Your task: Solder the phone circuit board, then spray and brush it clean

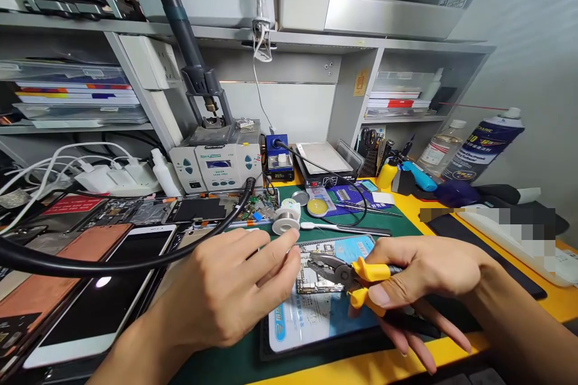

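In my right hand is a pair of pliers with yellow and black handles. The jaws point left and look slightly parted, over a phone circuit board. That board lies on a blue and white repair mat. My left hand is to the left of the jaws, its fingers curled together. Whatever is between those fingertips, if anything, is hidden. Just beyond the index fingertip is a small solder spool. A white-tipped brush lies behind the board.
A thick black hose arches across the left side over phones. Behind stand a soldering station, a heating plate and an open flux tin. A spray can and a bottle are at the right.
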The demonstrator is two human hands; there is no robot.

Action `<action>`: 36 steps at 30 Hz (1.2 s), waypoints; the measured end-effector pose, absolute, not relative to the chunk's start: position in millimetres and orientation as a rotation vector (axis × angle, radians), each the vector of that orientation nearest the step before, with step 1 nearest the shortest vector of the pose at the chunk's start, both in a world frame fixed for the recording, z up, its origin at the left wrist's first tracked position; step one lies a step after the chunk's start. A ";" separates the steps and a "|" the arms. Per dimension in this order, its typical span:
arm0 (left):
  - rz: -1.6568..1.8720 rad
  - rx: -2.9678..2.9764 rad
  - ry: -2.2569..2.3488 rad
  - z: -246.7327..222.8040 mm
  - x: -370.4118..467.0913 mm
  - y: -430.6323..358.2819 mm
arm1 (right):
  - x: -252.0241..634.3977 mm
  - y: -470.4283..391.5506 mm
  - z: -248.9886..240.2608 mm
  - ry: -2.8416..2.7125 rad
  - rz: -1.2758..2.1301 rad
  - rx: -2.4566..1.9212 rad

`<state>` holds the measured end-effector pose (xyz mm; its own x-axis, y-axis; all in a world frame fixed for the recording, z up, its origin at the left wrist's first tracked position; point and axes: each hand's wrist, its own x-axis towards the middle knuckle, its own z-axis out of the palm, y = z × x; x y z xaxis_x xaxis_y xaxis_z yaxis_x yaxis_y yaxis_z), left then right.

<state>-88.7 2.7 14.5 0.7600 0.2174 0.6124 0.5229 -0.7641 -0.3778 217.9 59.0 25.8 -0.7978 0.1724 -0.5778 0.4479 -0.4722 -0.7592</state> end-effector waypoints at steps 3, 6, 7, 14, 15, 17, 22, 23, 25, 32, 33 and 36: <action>-0.741 -2.413 -0.564 13.6 -89.2 4.0 | 217.3 56.9 32.0 1.582 -2.325 0.951; -0.740 -2.417 -0.569 13.6 -90.0 4.1 | 216.8 54.8 34.7 1.614 -2.296 1.003; -0.741 -2.421 -0.570 13.5 -90.3 3.7 | 216.5 54.1 35.3 1.627 -2.285 1.023; -0.822 -2.421 -0.599 5.8 -91.6 2.2 | 213.2 47.9 41.0 1.761 -2.156 1.176; -0.840 -2.419 -0.614 4.0 -91.5 2.8 | 212.7 47.0 41.7 1.791 -2.137 1.187; -0.886 -2.412 -0.643 0.7 -90.9 4.4 | 212.1 45.3 42.5 1.846 -2.134 1.163; -0.990 -2.398 -0.700 -1.9 -88.7 5.8 | 212.8 41.1 39.6 1.909 -2.186 1.116; -0.994 -2.397 -0.704 -1.5 -88.9 5.4 | 212.9 40.3 39.0 1.920 -2.165 1.130; -0.977 -2.392 -0.703 -0.5 -90.0 4.2 | 212.6 39.1 38.4 1.942 -2.125 1.154; -0.946 -2.346 -0.707 1.4 -93.2 4.6 | 207.8 39.1 43.3 1.926 -2.153 1.159; -0.990 -2.326 -0.709 1.8 -92.2 5.4 | 207.5 39.1 43.9 1.922 -2.156 1.153; -1.082 -2.269 -0.715 4.3 -88.8 7.3 | 207.6 38.0 43.8 1.975 -2.112 1.171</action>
